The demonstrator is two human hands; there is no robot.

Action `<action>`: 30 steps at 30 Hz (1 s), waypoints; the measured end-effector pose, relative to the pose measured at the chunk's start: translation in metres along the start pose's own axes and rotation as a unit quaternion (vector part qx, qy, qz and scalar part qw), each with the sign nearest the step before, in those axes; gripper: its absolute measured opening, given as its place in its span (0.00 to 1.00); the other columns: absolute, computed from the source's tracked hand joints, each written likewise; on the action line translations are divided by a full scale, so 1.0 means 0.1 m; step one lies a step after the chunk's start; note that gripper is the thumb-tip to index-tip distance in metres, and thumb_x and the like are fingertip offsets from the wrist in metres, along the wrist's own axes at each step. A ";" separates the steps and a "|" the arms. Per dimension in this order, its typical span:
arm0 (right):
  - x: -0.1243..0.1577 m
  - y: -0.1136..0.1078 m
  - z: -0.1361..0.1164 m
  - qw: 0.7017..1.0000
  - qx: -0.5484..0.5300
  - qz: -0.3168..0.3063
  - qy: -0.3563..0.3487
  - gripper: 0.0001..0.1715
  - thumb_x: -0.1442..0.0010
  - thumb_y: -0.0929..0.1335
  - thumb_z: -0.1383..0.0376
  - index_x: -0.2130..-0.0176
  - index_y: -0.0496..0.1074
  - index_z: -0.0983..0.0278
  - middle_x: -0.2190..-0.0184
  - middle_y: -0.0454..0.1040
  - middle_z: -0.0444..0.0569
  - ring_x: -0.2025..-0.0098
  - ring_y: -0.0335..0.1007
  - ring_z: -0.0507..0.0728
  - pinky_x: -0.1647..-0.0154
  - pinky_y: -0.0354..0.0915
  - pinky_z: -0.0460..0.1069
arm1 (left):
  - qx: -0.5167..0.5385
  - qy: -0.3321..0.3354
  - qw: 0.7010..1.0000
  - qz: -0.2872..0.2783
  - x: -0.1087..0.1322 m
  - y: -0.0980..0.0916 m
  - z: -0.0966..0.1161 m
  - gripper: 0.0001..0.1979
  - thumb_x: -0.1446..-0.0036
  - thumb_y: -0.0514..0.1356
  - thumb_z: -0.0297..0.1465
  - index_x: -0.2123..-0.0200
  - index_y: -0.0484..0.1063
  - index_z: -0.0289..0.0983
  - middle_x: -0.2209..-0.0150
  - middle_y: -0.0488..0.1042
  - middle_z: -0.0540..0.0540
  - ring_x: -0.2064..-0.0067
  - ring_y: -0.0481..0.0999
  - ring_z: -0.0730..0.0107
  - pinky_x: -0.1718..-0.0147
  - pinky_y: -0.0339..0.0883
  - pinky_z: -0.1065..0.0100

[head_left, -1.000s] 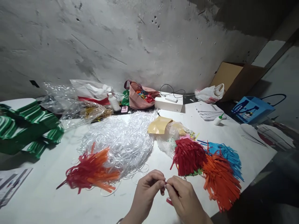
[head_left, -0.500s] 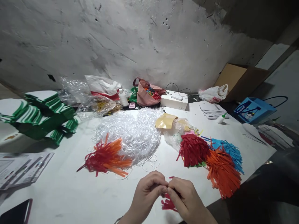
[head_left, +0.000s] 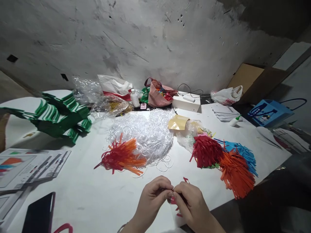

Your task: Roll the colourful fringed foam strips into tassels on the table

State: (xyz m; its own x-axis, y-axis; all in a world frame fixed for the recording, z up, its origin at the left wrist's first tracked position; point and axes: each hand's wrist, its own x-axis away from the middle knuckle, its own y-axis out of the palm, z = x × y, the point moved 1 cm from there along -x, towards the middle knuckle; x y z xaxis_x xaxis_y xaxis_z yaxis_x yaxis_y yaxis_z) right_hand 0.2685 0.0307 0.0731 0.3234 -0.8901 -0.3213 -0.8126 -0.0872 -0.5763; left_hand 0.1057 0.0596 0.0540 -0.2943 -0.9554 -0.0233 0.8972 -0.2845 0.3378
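My left hand (head_left: 152, 200) and my right hand (head_left: 191, 205) meet at the near edge of the white table (head_left: 80, 194). Both pinch a small bundle of red paper strips (head_left: 175, 200); most of it is hidden behind my fingers. Just beyond my hands lies a red and orange strip bundle (head_left: 121, 157) against a heap of clear plastic strands (head_left: 145, 134). To the right sit a red strip pile (head_left: 206, 150), an orange strip pile (head_left: 236, 173) and a blue strip pile (head_left: 239, 152).
Green and white folded paper (head_left: 60, 115) stands at the left. Printed sheets (head_left: 26, 165) and a dark phone (head_left: 39, 213) lie near left. A glue bottle (head_left: 234, 120), white box (head_left: 186, 102), pink bag (head_left: 159, 94) and plastic bags line the back by the wall.
The view has swung left and down, bringing the printed sheets and phone into view. My hands stay together, still working the small red bundle.
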 end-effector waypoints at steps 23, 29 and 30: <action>-0.06 0.34 -0.10 0.998 0.060 0.027 0.014 0.10 0.31 0.59 0.67 0.65 0.65 0.61 0.73 0.70 0.43 0.71 0.66 0.52 0.69 0.60 0.45 | -0.377 0.093 0.910 -0.145 0.02 -0.48 0.38 0.09 0.42 0.56 0.23 0.65 0.75 0.38 0.70 0.76 0.47 0.69 0.73 0.73 0.69 0.66 0.73; 0.01 0.49 0.05 0.997 0.081 -0.018 0.003 0.10 0.30 0.59 0.65 0.64 0.66 0.59 0.72 0.72 0.44 0.70 0.70 0.52 0.70 0.63 0.44 | -0.430 0.109 0.881 -0.164 0.03 -0.55 0.29 0.09 0.45 0.55 0.21 0.68 0.73 0.37 0.73 0.73 0.49 0.71 0.70 0.74 0.72 0.64 0.74; 0.02 0.52 0.08 0.996 0.082 -0.025 0.004 0.09 0.30 0.59 0.64 0.62 0.66 0.59 0.71 0.73 0.44 0.70 0.71 0.52 0.70 0.65 0.44 | -0.430 0.110 0.882 -0.156 0.04 -0.57 0.25 0.09 0.46 0.55 0.20 0.69 0.73 0.37 0.73 0.72 0.49 0.72 0.70 0.74 0.72 0.64 0.75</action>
State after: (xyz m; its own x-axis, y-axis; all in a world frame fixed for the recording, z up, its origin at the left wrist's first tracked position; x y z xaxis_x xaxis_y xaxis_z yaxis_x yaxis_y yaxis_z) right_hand 0.2309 0.0283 0.0371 0.3571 -0.8900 -0.2834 -0.7049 -0.0577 -0.7070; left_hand 0.0452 0.0737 0.0586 -0.5855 -0.7850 -0.2023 0.7295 -0.4013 -0.5539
